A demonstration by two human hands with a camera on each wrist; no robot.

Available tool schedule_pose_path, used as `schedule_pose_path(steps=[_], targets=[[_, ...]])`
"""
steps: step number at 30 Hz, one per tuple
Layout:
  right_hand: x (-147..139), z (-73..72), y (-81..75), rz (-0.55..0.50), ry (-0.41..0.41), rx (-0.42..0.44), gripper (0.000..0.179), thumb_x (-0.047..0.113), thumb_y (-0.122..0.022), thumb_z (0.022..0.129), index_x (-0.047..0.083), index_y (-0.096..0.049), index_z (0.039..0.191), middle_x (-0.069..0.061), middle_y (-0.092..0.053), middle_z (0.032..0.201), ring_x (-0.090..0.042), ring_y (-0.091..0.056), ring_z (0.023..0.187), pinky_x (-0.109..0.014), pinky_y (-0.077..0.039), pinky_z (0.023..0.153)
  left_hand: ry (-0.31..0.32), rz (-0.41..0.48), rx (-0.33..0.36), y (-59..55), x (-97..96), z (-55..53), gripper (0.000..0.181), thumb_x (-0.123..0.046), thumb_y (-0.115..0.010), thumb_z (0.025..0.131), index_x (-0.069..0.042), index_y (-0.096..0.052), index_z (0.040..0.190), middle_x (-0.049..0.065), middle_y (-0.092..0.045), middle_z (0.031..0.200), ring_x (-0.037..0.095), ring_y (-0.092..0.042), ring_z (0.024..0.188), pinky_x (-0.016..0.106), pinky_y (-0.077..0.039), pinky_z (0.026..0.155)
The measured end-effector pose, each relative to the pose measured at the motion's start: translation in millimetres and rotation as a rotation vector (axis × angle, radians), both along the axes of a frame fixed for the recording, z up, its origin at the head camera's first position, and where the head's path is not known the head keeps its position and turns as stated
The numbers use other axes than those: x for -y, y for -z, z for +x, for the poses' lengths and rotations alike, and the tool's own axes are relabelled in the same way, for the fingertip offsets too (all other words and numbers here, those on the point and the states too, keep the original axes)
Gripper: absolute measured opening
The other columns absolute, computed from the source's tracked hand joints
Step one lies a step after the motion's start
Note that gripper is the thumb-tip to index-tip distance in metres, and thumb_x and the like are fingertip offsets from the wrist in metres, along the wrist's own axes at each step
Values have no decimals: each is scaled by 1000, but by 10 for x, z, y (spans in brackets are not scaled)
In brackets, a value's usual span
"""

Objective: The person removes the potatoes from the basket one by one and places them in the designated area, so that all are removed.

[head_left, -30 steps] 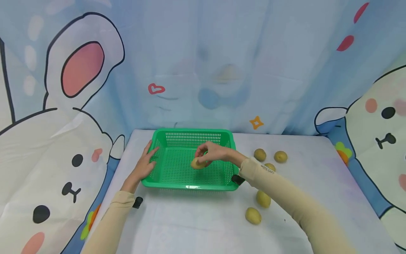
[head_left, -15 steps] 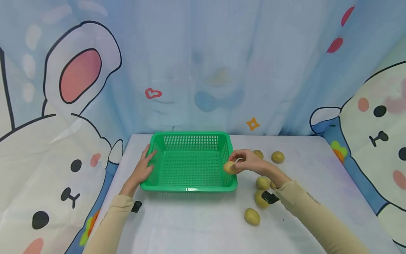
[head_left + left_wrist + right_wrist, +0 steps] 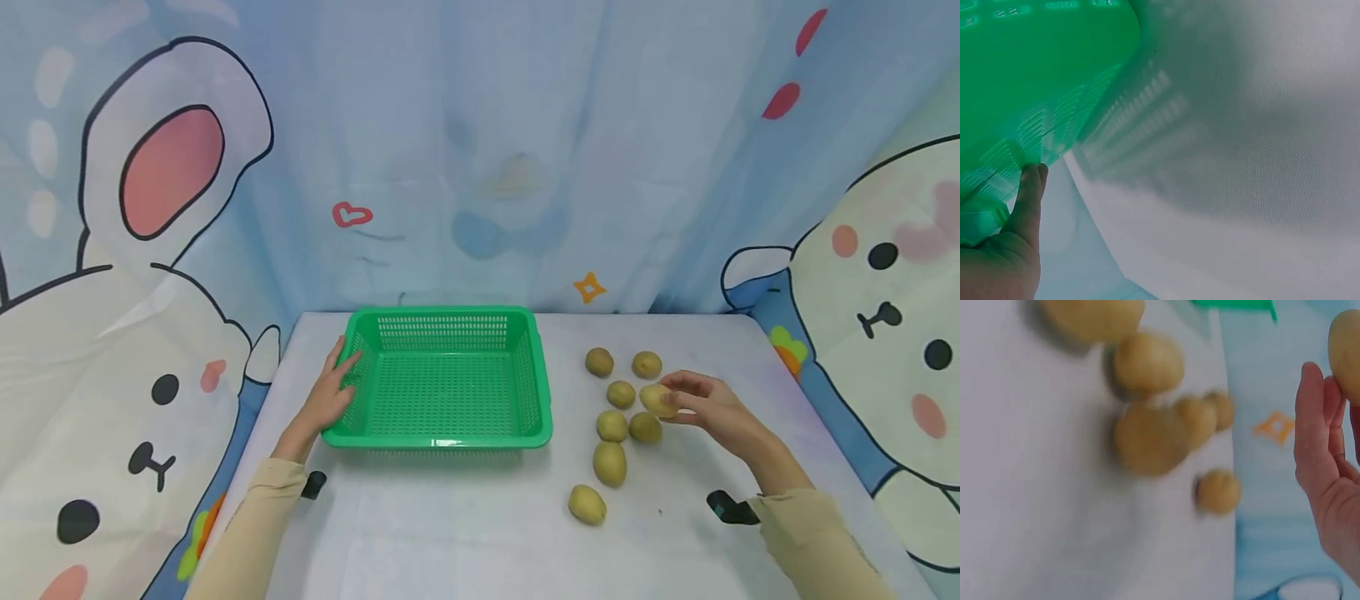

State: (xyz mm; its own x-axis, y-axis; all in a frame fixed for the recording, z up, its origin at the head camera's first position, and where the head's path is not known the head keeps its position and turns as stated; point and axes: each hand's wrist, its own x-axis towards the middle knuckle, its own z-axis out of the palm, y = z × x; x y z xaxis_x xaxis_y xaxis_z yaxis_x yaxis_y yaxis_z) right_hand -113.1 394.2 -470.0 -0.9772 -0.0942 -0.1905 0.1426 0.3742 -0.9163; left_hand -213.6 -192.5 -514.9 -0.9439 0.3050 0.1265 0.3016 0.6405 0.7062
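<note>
My right hand [image 3: 708, 412] pinches a yellowish potato [image 3: 655, 401] by its fingertips, beside the loose potatoes on the right of the table. In the right wrist view the held potato [image 3: 1346, 356] is partly cut off at the edge. Several other potatoes [image 3: 610, 463] lie in a loose group below and left of it. My left hand [image 3: 322, 404] straddles the left rim of a green plastic basket [image 3: 438, 442], with fingers on both sides of the wall. The left wrist view shows straight fingers [image 3: 1027, 200] against the basket's slotted side. No potato shows inside the basket.
A white cloth covers the table [image 3: 450, 533]. Behind it hangs a blue curtain [image 3: 420, 125] with cartoon rabbits. One potato [image 3: 587, 505] lies nearest the front, and two lie toward the back edge.
My right hand has carried the potato from over the basket, past its right rim, to the potatoes on the right. My left hand stays on the basket's left rim.
</note>
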Motion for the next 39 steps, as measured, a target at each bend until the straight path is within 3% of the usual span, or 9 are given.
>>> schedule_pose_path(steps=[8,11,16,20,24,29,35,39], targets=[[-431,141,398,27,172,49,52,33,-59,98,-9,-47,127,2,-56,108,-5,-62,88,-27,-57,79,-2,2,-5,-10,55,24,63,8,-45,87,8,-33,150,23,0,163,43,-4,148,63,-20,112],[-523,172,608,63,289,76,49,36,-63,96,-6,-54,120,-1,-58,104,-5,-62,83,-28,-58,74,1,2,-4,-6,55,27,64,8,-45,87,7,-33,150,23,0,163,43,-4,148,63,-21,112],[-555,239,810,182,382,89,53,37,-66,93,-9,-56,118,-15,-61,106,-7,-60,79,-26,-58,68,2,5,-1,-14,34,29,63,7,-44,87,7,-34,149,23,-1,163,43,-4,148,63,-20,112],[-552,286,845,268,368,97,57,37,-64,93,-12,-54,121,-18,-62,105,-6,-58,77,-24,-56,66,9,2,-4,-28,-1,12,63,7,-44,87,8,-35,149,23,-1,163,43,-5,148,63,-20,113],[-549,301,858,285,369,129,57,38,-64,93,-11,-54,121,-15,-63,103,-6,-58,76,-23,-55,66,8,10,-5,-45,-30,-1,63,7,-43,86,9,-35,148,24,-2,162,43,-5,148,62,-19,113],[-565,293,862,301,346,148,63,41,-63,93,-12,-52,125,-23,-61,109,-10,-60,80,-23,-55,67,14,11,3,-54,-42,0,64,7,-43,84,10,-34,148,24,-1,162,44,-4,148,63,-19,113],[-613,262,804,355,235,157,70,47,-57,96,-14,-48,130,-33,-54,121,-26,-61,95,-28,-56,72,30,-16,-4,-73,-4,-1,65,5,-46,84,10,-35,148,26,-1,162,45,-4,147,65,-21,111],[-626,216,711,421,159,104,68,45,-54,98,-15,-48,129,-37,-51,124,-39,-58,103,-39,-56,76,41,-43,-29,-154,10,-8,66,1,-49,84,9,-35,148,27,-5,161,48,-7,146,68,-20,109]])
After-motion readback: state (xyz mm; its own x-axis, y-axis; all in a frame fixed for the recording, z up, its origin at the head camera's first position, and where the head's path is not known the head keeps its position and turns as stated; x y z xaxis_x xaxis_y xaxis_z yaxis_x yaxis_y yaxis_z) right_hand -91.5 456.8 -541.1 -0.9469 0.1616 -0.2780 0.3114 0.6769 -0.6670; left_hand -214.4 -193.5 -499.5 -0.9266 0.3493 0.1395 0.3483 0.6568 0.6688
